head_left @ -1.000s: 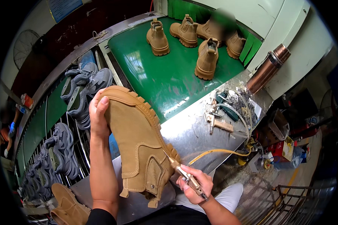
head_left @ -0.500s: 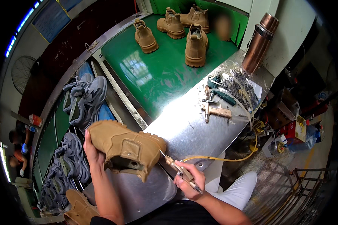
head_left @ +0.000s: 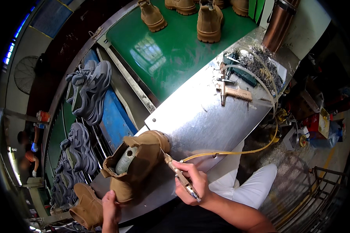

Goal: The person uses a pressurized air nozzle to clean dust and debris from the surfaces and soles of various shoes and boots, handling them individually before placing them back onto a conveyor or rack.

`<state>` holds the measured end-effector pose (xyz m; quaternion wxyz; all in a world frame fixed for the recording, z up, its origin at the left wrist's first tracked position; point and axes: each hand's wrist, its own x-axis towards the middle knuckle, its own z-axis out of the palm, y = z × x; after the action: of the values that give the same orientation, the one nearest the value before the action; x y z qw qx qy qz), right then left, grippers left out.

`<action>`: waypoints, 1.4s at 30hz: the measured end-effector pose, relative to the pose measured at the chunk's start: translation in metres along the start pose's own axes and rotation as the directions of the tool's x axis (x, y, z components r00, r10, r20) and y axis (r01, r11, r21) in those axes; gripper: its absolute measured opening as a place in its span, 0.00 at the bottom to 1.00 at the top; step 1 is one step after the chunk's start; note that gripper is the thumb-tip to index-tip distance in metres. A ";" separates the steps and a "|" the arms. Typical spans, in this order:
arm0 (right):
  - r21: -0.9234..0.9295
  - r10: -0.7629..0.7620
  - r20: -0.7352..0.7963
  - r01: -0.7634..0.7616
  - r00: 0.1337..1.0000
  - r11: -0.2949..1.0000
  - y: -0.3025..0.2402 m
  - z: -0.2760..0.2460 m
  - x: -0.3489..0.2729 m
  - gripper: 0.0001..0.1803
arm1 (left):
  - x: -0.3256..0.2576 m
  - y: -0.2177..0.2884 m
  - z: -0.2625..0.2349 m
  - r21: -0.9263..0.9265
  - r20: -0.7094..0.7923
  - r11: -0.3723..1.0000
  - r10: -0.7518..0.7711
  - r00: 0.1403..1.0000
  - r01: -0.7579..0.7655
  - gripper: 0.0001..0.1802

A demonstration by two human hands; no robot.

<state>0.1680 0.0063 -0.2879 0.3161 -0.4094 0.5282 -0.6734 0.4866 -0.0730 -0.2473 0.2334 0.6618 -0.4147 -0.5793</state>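
Observation:
My left hand [head_left: 110, 207] grips the toe end of a tan ankle boot [head_left: 144, 165] over the metal work surface. The boot lies on its side, tilted, its heel pointing away to the right. In its opening a grey-green last [head_left: 126, 160] with a round hole shows. My right hand [head_left: 192, 182] is closed round a brass-coloured needle-nozzle gun [head_left: 179, 171], fed by a yellowish hose [head_left: 221, 153]. The thin tip of the gun is close to the heel's sole edge; whether it touches, I cannot tell.
Several tan boots [head_left: 209, 23] stand on the green belt [head_left: 171, 58]. Grey sneakers [head_left: 91, 93] fill the rack at left, beside another tan boot [head_left: 85, 206]. A second brass gun [head_left: 235, 93], a green-handled tool [head_left: 243, 75] and a copper flask [head_left: 278, 29] sit at right.
The boot has been turned and lowered, so its opening and last now show more. My left hand has shifted down to the toe. The gun's tip stays near the heel.

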 end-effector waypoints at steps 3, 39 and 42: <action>0.020 0.051 0.022 -0.051 0.998 0.999 0.000 -0.005 -0.004 0.28 | -0.028 0.002 0.027 0.042 0.105 0.995 -0.092 0.990 0.088 0.32; -0.414 0.489 0.173 -0.388 0.855 0.823 -0.113 -0.070 0.020 0.26 | -0.041 0.012 0.230 -0.091 0.927 0.746 -0.179 0.330 0.659 0.28; -0.476 0.434 0.081 -0.348 0.897 0.808 -0.108 -0.072 0.022 0.25 | -0.034 0.016 0.266 -0.170 0.941 0.815 -0.032 0.337 0.554 0.23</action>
<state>0.0950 0.0462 -0.1862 0.3930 -0.4142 0.7103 -0.4116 0.2272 -0.0077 -0.2738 0.0065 0.2237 -0.1881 -0.9563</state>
